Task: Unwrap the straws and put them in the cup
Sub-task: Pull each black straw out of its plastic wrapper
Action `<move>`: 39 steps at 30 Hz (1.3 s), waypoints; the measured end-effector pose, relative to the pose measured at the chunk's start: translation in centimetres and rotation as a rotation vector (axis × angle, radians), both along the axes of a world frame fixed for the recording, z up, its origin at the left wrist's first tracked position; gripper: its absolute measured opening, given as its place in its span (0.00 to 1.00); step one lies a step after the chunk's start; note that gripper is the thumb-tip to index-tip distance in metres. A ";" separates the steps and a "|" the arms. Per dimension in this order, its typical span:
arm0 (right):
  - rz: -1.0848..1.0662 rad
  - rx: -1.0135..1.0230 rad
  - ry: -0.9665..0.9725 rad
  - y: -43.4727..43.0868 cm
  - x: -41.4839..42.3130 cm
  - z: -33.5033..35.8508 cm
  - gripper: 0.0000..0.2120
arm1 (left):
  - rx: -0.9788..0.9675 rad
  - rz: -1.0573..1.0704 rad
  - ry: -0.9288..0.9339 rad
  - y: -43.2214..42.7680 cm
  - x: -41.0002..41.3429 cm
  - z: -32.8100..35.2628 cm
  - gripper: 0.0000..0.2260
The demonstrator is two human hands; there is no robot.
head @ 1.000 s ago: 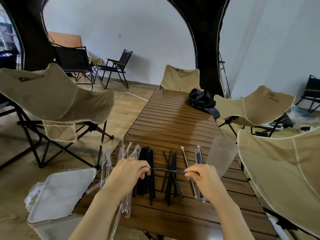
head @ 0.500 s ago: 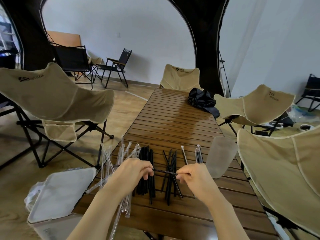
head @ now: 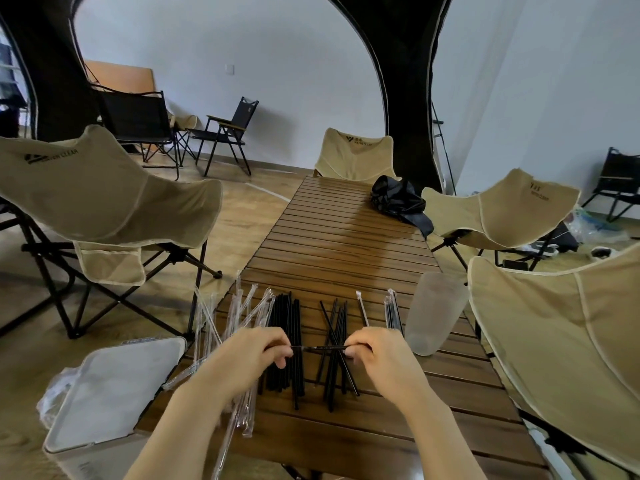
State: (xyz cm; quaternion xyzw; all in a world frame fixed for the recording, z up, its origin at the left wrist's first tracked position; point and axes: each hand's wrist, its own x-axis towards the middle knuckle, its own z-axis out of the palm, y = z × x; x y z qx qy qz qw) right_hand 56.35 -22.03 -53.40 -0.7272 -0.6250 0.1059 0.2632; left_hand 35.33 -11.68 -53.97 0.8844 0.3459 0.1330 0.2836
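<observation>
My left hand (head: 254,355) and my right hand (head: 377,353) pinch the two ends of one black wrapped straw (head: 318,348), held level just above the wooden slat table (head: 346,244). Two piles of bare black straws (head: 285,341) (head: 336,362) lie under it. Empty clear wrappers (head: 239,317) are heaped at the table's left edge. A few wrapped straws (head: 393,311) lie to the right, beside the frosted plastic cup (head: 431,311), which stands upright with nothing visible inside.
A white lidded bin (head: 110,393) stands at the lower left beside the table. Beige folding chairs (head: 100,199) (head: 568,334) flank both sides. A black bag (head: 398,200) lies at the table's far end.
My right hand has slid left along the straw towards my left hand, so the visible stretch between them is shorter. The left hand has stayed put.
</observation>
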 end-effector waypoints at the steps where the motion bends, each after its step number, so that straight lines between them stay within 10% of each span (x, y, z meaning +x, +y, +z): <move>1: -0.024 0.013 0.013 -0.2 0.3 0.0 0.08 | 0.012 0.017 0.004 0.1 -0.5 0.1 0.08; 39: 0.039 0.076 0.051 -0.2 0.4 -0.5 0.09 | 0.038 -0.084 0.038 -1.6 2.4 0.3 0.12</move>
